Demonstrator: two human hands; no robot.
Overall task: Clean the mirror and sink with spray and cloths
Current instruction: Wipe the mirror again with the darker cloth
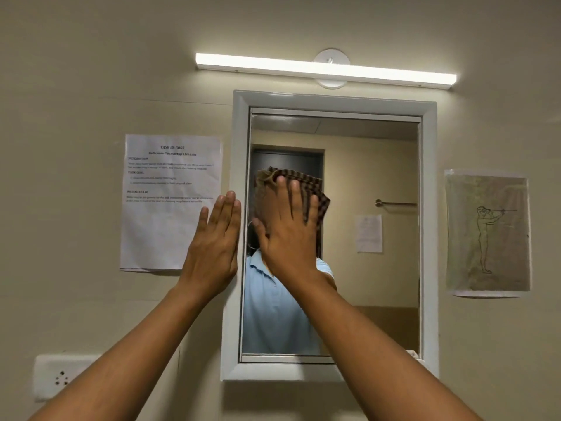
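Observation:
A white-framed mirror [379,268] hangs on the beige wall straight ahead. My right hand [288,235] lies flat on the glass in its left half, pressing a brown checked cloth [315,192] against it; the cloth sticks out above and to the right of the fingers. My left hand [214,247] rests flat and empty, fingers together, on the mirror's left frame edge and the wall beside it. The sink and the spray bottle are out of view.
A lit tube light [324,69] runs above the mirror. A printed task sheet [164,183] is taped to the wall at left, a line drawing sheet [487,233] at right. A white wall socket [57,375] sits low left.

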